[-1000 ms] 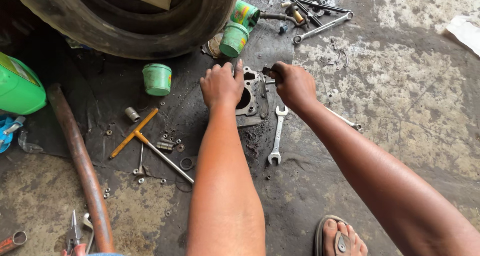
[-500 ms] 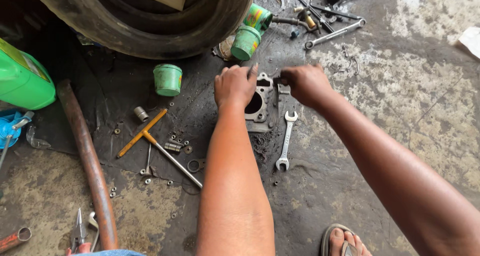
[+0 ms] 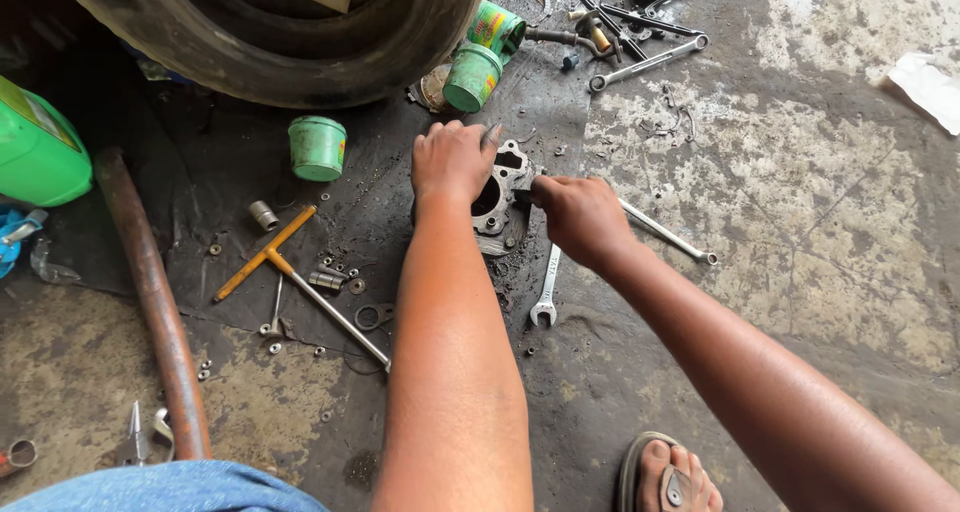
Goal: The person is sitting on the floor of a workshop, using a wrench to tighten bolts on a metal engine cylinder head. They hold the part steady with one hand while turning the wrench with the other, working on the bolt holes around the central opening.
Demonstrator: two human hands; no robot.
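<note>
Both hands work the grimy grey metal engine cylinder block [image 3: 497,197]: left hand [image 3: 452,162] pressed flat on it, right hand [image 3: 578,215] fisted around a slim tool; bolts unseen.

I see two green cans [image 3: 484,52] with colourful labels by the tyre, a small green tub [image 3: 317,148] left of them, a green jug [image 3: 38,147] far left.
</note>
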